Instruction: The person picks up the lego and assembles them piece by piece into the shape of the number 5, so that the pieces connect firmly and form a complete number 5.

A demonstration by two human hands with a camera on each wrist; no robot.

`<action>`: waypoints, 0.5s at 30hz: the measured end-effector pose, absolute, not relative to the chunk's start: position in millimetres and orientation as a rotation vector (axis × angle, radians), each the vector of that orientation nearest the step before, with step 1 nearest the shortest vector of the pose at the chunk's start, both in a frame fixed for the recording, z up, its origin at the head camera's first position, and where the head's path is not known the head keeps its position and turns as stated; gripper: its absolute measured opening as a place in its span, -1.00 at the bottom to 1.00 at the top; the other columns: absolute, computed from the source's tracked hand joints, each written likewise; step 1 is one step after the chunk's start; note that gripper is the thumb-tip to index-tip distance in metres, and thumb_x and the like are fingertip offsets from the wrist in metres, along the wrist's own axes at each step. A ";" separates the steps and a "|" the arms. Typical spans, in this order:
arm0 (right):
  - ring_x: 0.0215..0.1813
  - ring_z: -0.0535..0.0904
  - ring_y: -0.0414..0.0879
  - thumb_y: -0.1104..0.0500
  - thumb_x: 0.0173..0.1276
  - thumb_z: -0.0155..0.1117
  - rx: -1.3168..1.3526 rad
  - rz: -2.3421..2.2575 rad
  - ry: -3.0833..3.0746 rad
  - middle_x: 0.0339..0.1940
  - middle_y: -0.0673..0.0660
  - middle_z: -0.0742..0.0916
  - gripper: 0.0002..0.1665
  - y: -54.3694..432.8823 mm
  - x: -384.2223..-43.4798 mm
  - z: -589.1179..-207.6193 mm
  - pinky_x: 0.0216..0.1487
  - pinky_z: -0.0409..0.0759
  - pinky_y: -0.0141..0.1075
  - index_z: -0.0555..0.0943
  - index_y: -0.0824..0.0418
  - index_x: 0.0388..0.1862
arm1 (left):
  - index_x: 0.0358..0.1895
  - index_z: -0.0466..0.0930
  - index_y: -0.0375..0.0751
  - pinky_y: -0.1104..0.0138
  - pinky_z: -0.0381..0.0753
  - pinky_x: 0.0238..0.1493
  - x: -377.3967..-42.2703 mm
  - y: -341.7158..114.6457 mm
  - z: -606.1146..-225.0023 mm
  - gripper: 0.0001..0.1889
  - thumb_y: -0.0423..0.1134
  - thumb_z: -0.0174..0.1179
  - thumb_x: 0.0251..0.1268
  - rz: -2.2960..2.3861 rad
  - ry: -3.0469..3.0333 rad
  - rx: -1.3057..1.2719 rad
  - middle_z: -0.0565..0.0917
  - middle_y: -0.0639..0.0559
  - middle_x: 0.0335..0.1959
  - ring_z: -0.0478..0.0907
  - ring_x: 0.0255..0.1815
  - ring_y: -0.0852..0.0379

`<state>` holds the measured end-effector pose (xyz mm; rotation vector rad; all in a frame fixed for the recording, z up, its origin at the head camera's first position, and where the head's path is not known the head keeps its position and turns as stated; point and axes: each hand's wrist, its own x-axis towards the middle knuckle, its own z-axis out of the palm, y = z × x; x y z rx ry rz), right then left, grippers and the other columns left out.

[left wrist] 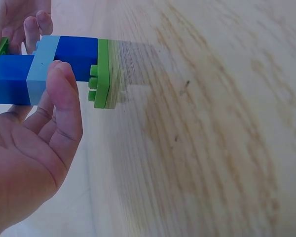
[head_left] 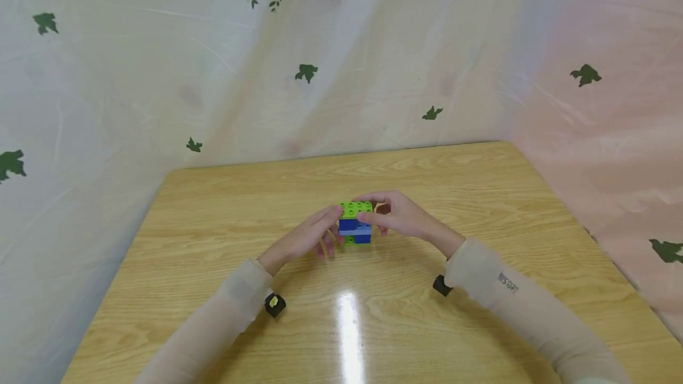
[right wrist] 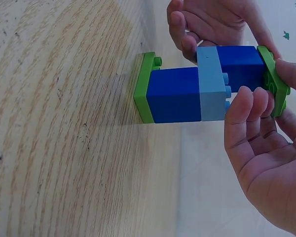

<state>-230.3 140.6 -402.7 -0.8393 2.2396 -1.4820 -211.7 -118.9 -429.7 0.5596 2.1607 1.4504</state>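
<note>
A small stack of toy building bricks stands upright on the wooden table. At its bottom is a flat green brick (right wrist: 144, 94), then a dark blue brick (right wrist: 175, 95), a flat light blue brick (right wrist: 212, 96) and a second dark blue brick (right wrist: 240, 63). A flat green brick (head_left: 354, 210) tops the stack, slightly tilted in the right wrist view. My right hand (head_left: 402, 216) pinches this top brick from the right with thumb and index finger. From the left, my left hand (head_left: 309, 234) holds its edge, the other fingers curled loosely beside the light blue brick.
The table (head_left: 224, 206) is wood-grained, with a bright reflection in front of the stack. Behind it hangs a pale cloth (head_left: 363, 105) printed with green leaves and birds. Small black devices (head_left: 275, 305) sit at both wrists, beneath the beige sleeves (head_left: 512, 295).
</note>
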 end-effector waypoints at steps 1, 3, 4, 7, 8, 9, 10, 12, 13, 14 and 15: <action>-0.46 0.60 0.00 -0.03 0.48 0.32 -0.838 -1.482 2.240 -0.13 0.15 0.67 -0.50 140.6 -230.4 -402.9 -0.36 0.66 0.19 0.60 0.11 0.31 | 0.34 0.37 -0.04 0.11 0.68 -0.46 -211.7 -118.9 -429.8 -0.37 0.31 -0.41 0.62 1.451 2.159 0.560 0.63 -0.26 -0.11 0.64 -0.36 -0.16; -0.46 0.60 0.01 -0.02 0.48 0.32 -0.839 -1.481 2.243 -0.13 0.15 0.67 -0.50 140.7 -230.4 -403.1 -0.36 0.67 0.18 0.60 0.12 0.31 | 0.34 0.37 -0.04 0.12 0.68 -0.45 -211.6 -119.1 -429.6 -0.37 0.30 -0.41 0.62 1.452 2.153 0.564 0.63 -0.27 -0.10 0.64 -0.36 -0.15; -0.46 0.60 0.01 -0.02 0.48 0.32 -0.840 -1.481 2.245 -0.13 0.15 0.67 -0.51 140.8 -230.4 -403.2 -0.37 0.67 0.18 0.60 0.12 0.31 | 0.34 0.37 -0.04 0.13 0.68 -0.45 -211.3 -119.3 -429.4 -0.37 0.30 -0.41 0.62 1.452 2.152 0.564 0.63 -0.28 -0.10 0.64 -0.36 -0.14; -0.46 0.60 0.02 0.00 0.49 0.32 -0.844 -1.482 2.245 -0.13 0.15 0.67 -0.50 140.9 -230.0 -403.2 -0.39 0.68 0.12 0.59 0.14 0.32 | 0.34 0.38 -0.04 0.13 0.68 -0.44 -210.8 -119.4 -428.7 -0.38 0.29 -0.41 0.62 1.454 2.148 0.562 0.63 -0.27 -0.09 0.64 -0.36 -0.12; -0.46 0.60 0.02 0.01 0.49 0.31 -0.845 -1.481 2.245 -0.13 0.15 0.67 -0.50 140.9 -229.8 -403.2 -0.39 0.68 0.10 0.59 0.15 0.33 | 0.33 0.38 -0.04 0.14 0.68 -0.44 -210.5 -119.4 -428.3 -0.38 0.30 -0.41 0.62 1.454 2.147 0.560 0.63 -0.27 -0.10 0.64 -0.36 -0.11; -0.45 0.60 0.02 0.01 0.49 0.31 -0.844 -1.482 2.245 -0.12 0.16 0.67 -0.49 141.1 -229.9 -403.4 -0.40 0.69 0.06 0.58 0.16 0.33 | 0.33 0.38 -0.04 0.14 0.68 -0.44 -210.3 -119.3 -427.9 -0.37 0.30 -0.41 0.62 1.455 2.146 0.557 0.63 -0.27 -0.10 0.63 -0.36 -0.11; -0.45 0.60 0.02 0.02 0.49 0.31 -0.843 -1.482 2.244 -0.12 0.16 0.67 -0.49 141.2 -230.0 -403.7 -0.41 0.69 0.04 0.58 0.17 0.33 | 0.32 0.39 -0.04 0.14 0.68 -0.44 -210.1 -119.2 -427.5 -0.37 0.31 -0.41 0.61 1.456 2.145 0.553 0.63 -0.27 -0.10 0.63 -0.36 -0.10; -0.45 0.60 0.01 0.02 0.50 0.30 -0.841 -1.483 2.241 -0.11 0.17 0.66 -0.50 141.5 -229.9 -404.2 -0.41 0.69 0.00 0.58 0.18 0.34 | 0.32 0.39 -0.03 0.15 0.67 -0.44 -209.6 -119.1 -426.8 -0.37 0.32 -0.40 0.61 1.458 2.141 0.545 0.63 -0.26 -0.10 0.63 -0.36 -0.09; -0.45 0.60 0.01 0.03 0.50 0.30 -0.840 -1.483 2.242 -0.10 0.17 0.66 -0.50 141.7 -229.7 -404.5 -0.42 0.69 0.00 0.58 0.18 0.34 | 0.31 0.39 -0.02 0.16 0.66 -0.44 -209.4 -119.0 -426.4 -0.37 0.33 -0.40 0.60 1.460 2.139 0.542 0.63 -0.25 -0.10 0.63 -0.36 -0.09; -0.45 0.60 0.01 0.03 0.50 0.30 -0.838 -1.483 2.241 -0.10 0.17 0.66 -0.50 141.8 -229.7 -404.8 -0.42 0.69 -0.01 0.58 0.18 0.34 | 0.31 0.40 -0.02 0.17 0.66 -0.44 -209.2 -119.0 -426.0 -0.37 0.34 -0.39 0.60 1.460 2.136 0.538 0.63 -0.25 -0.10 0.62 -0.36 -0.08; -0.45 0.59 0.00 0.03 0.50 0.29 -0.837 -1.484 2.241 -0.10 0.17 0.66 -0.50 142.0 -230.0 -405.4 -0.42 0.69 -0.03 0.57 0.18 0.34 | 0.31 0.40 -0.02 0.18 0.65 -0.45 -209.1 -119.0 -425.6 -0.37 0.34 -0.39 0.59 1.463 2.130 0.536 0.63 -0.25 -0.10 0.62 -0.36 -0.09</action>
